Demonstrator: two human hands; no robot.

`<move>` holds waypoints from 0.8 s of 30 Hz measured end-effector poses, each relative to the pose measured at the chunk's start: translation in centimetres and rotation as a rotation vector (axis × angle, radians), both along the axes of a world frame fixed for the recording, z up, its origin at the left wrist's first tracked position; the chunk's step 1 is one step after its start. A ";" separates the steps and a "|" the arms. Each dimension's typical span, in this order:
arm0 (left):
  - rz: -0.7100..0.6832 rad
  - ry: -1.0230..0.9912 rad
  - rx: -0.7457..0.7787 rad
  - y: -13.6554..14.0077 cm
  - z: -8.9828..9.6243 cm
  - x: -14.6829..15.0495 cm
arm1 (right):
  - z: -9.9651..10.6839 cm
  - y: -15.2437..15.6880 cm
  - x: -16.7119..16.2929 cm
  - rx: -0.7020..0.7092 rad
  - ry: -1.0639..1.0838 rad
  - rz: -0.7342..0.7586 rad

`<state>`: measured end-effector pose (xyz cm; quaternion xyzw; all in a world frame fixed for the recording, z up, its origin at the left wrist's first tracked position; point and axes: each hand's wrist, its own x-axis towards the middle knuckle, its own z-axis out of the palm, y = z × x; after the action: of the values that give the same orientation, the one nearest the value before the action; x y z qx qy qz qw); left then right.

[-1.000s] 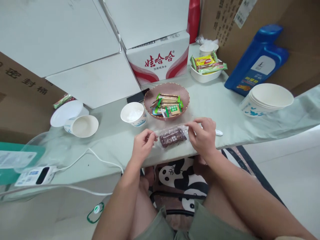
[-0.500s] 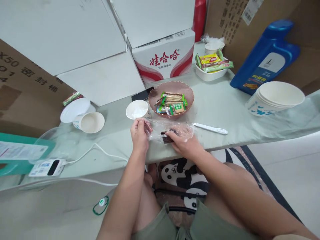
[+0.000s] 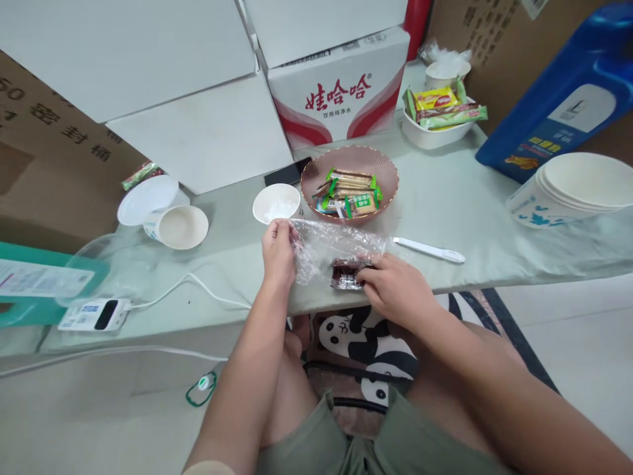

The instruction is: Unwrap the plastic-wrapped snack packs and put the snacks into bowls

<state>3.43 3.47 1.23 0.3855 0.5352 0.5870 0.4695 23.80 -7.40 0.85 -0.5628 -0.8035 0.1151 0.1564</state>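
My left hand (image 3: 278, 251) pinches one edge of a clear plastic bag (image 3: 316, 247), which stretches across to the right over the table's front edge. At the bag's other end, my right hand (image 3: 395, 284) has its fingers closed on a small dark brown wrapped snack (image 3: 342, 274) with pale print. The snack lies at the bag's lower right; whether it is inside or just against the plastic, I cannot tell. Right behind the bag stand a white paper bowl (image 3: 277, 202) and a pink ribbed bowl (image 3: 307, 185) holding several wrapped biscuits (image 3: 363, 203).
A white utility knife (image 3: 430, 250) lies right of the bag. Farther right are stacked paper bowls (image 3: 568, 191), a blue bottle (image 3: 558, 99) and a white tub (image 3: 435, 136) of snacks. To the left are a tipped paper bowl (image 3: 182, 227) and a white power strip (image 3: 93, 315) with its cable.
My right hand has moved right and out from under the plastic, now gripping the snack's right end. The bag is spread wider and flatter. The camera view has shifted slightly.
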 end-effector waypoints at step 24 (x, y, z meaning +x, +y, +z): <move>-0.119 0.414 -0.103 -1.8 -1.1 -4.1 | -0.6 1.6 -0.2 -0.218 -0.073 -0.051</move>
<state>-0.65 1.72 0.12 0.5043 0.6258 0.4383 0.4025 23.60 -5.82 0.25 -0.6005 -0.7768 0.1774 0.0678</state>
